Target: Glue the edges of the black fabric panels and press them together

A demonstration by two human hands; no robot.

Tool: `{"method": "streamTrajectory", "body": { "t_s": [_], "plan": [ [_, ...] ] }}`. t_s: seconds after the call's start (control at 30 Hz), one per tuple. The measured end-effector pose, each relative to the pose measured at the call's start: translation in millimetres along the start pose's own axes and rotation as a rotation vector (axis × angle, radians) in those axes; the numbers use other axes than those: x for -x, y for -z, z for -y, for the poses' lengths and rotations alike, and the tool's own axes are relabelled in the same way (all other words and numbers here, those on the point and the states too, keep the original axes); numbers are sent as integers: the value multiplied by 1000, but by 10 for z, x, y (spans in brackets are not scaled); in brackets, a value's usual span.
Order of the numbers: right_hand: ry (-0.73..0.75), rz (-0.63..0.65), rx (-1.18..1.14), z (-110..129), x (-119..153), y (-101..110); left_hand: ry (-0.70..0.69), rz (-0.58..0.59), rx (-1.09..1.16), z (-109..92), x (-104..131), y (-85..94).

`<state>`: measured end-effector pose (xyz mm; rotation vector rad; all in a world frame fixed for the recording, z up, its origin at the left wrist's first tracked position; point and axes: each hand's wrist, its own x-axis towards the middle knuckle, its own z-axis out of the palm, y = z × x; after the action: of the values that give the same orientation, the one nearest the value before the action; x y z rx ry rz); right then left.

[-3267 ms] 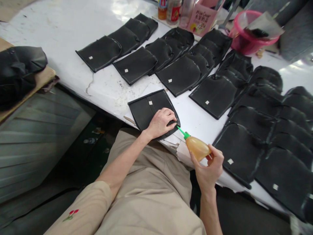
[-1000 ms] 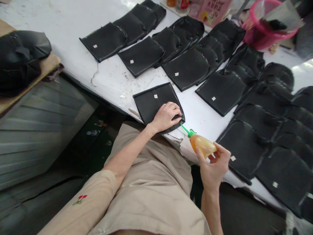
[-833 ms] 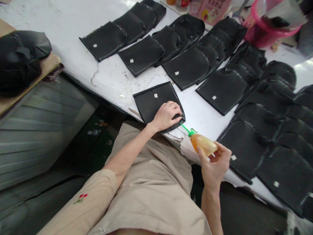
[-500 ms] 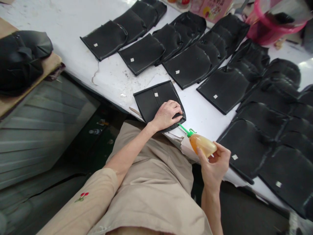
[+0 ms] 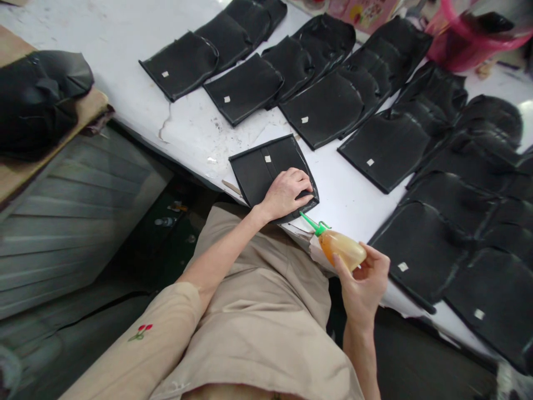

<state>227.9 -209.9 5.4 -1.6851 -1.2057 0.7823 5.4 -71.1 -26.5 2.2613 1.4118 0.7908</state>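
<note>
A black flat piece point(image 5: 255, 173) with a small white sticker lies near the table's front edge. My left hand point(image 5: 287, 193) rests on its right part, fingers curled at the edge and pressing on the piece. In my right hand point(image 5: 366, 278) is a squeeze bottle point(image 5: 341, 250) of amber liquid with a green nozzle. The nozzle tip is at the piece's lower edge, just below my left fingers. Whether liquid comes out is too small to tell.
Overlapping rows of black pieces point(image 5: 320, 108) cover the white table point(image 5: 104, 33) behind and to the right. A pink basket point(image 5: 453, 47) stands at the back right. At the left, a black bundle point(image 5: 41, 105) sits on a board. A thin stick point(image 5: 231, 187) lies beside the piece.
The nozzle tip has moved slightly left along the piece's lower edge, the bottle with it. My left hand keeps its place on the piece.
</note>
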Motion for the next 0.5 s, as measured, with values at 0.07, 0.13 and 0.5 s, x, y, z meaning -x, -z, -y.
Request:
{"method": "streamTrajectory", "body": {
  "t_s": [0.07,0.13,0.5],
  "plan": [
    [-9,31,-11,-13,18,-7,4,6,-6,0,-6,-1],
    [-14,45,-17,-23,27,-14,3,4,-15,2,-17,-4],
    [-8,34,-40,-13,12,-50,39,-14,-84,-1,-128,-50]
  ]
}}
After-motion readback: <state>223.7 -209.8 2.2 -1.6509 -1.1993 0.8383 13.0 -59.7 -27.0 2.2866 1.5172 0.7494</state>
